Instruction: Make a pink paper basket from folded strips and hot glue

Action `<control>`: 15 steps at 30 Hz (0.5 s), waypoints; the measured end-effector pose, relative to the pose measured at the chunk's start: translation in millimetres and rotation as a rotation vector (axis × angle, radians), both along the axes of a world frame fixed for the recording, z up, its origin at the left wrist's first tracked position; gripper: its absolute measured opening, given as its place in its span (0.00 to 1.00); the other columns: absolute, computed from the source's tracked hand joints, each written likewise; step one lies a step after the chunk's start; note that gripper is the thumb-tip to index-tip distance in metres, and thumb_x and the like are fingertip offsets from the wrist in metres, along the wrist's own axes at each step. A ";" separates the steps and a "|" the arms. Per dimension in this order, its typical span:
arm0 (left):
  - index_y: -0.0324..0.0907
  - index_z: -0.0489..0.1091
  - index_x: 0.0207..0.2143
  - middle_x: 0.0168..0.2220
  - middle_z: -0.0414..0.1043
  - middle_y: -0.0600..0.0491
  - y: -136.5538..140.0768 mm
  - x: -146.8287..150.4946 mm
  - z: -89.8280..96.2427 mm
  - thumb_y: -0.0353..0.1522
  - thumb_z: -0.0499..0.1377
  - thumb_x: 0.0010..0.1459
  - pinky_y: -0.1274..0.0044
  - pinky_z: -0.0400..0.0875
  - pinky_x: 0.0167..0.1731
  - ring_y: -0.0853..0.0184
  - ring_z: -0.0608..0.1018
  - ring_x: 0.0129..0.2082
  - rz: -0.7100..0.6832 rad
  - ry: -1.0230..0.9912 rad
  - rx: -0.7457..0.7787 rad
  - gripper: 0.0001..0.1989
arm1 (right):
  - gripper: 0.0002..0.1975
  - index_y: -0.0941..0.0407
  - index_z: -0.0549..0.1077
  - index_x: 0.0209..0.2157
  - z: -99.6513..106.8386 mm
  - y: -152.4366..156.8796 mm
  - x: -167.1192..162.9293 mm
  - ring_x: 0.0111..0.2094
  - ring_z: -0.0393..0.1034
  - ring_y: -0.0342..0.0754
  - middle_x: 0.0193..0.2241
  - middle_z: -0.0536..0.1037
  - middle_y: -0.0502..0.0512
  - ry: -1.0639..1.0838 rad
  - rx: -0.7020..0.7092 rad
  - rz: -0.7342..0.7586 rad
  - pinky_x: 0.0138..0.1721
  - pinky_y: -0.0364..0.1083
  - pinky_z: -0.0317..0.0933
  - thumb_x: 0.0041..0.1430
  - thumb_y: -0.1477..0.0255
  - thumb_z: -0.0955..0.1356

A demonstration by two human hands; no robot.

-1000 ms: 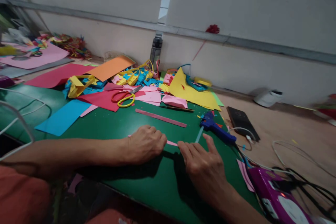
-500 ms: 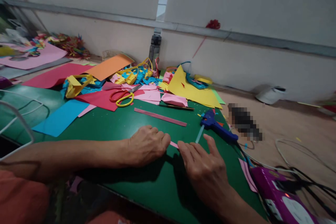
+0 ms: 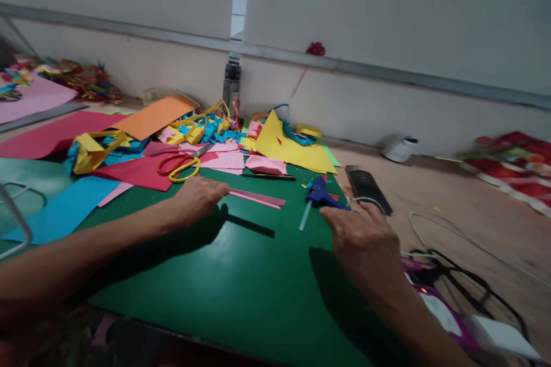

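Change noted: the hands, close together on the pink strip half a second ago, are now well apart. The left hand alone retains the strip; the right hand is now at the handle end of the blue glue gun. Judged effect: two-handed handling of the strip gives way to attention on the gun.

Left fingers: closed, pinching one end of the strip. Right fingers: partly curled; whether they grip the handle cannot be told.

Position: the strip extends from the left fingertips, raised above the green table, its shadow apart at 6 o'clock. A second strip lies just behind, nearly parallel.

Orientation: long axis runs from between 9 and 10 o'clock to between 3 and 4, the latter being the free end's direction. The gun lies beyond, between 2 and 3 o'clock.
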State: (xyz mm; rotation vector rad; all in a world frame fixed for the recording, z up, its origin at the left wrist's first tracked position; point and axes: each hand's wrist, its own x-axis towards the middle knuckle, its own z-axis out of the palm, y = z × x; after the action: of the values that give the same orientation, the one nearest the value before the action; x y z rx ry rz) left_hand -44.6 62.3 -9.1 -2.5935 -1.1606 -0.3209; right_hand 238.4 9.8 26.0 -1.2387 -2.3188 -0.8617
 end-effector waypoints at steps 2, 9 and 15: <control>0.37 0.67 0.32 0.23 0.72 0.52 -2.7 2.9 0.7 0.20 0.47 0.53 0.79 0.60 0.20 0.67 0.73 0.22 -0.011 0.003 0.008 0.12 | 0.12 0.59 0.72 0.34 -0.3 -2.5 -5.1 0.30 0.70 0.48 0.28 0.78 0.55 0.044 0.023 0.025 0.43 0.51 0.56 0.63 0.76 0.58; 0.38 0.64 0.33 0.23 0.68 0.53 -54.5 45.9 -1.0 0.23 0.50 0.55 0.74 0.62 0.20 0.64 0.72 0.21 -0.194 0.103 0.059 0.06 | 0.12 0.63 0.71 0.44 -28.5 -23.8 -47.0 0.35 0.69 0.51 0.30 0.77 0.58 -0.112 -0.093 0.158 0.50 0.57 0.51 0.63 0.76 0.60; 0.38 0.65 0.33 0.22 0.68 0.52 -48.0 36.9 -0.7 0.24 0.47 0.57 0.73 0.62 0.21 0.64 0.71 0.21 -0.234 0.050 0.117 0.08 | 0.14 0.62 0.73 0.34 -26.3 -21.3 -35.9 0.22 0.65 0.47 0.19 0.73 0.52 -0.124 -0.057 0.086 0.46 0.55 0.52 0.56 0.84 0.58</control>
State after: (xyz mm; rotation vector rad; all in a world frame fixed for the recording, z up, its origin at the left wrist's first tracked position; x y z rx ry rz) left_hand -7.7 14.3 -9.8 -2.6191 -0.7972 -0.3584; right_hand 202.5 -11.5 -0.3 -1.1279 -2.4909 -0.8706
